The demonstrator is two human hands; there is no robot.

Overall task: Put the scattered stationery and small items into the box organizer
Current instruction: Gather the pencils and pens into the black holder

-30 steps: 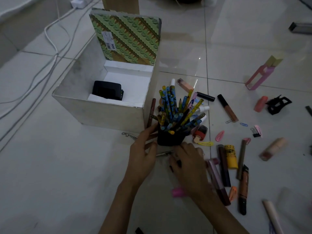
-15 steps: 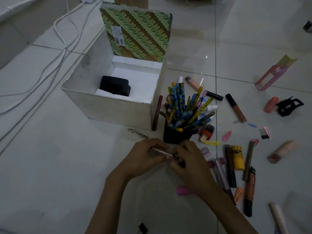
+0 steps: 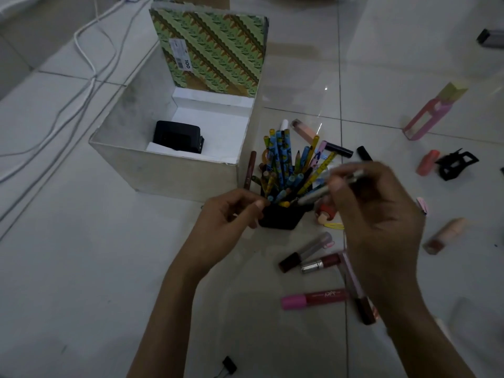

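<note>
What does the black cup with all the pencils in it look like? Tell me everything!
The black cup is small, dark and flat-sided, and looks like plastic. It stands upright on the white tiled floor, just off the front right corner of the white box. It is crammed with pencils, mostly blue-patterned and yellow, fanning outward. The left hand touches its left side near the rim. The right hand holds a grey pen with its tip at the rim.

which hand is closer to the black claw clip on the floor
Right. The right hand, holding a silver pen, is left of the black claw clip; the left hand is beyond the pencil cup, farther left.
</note>
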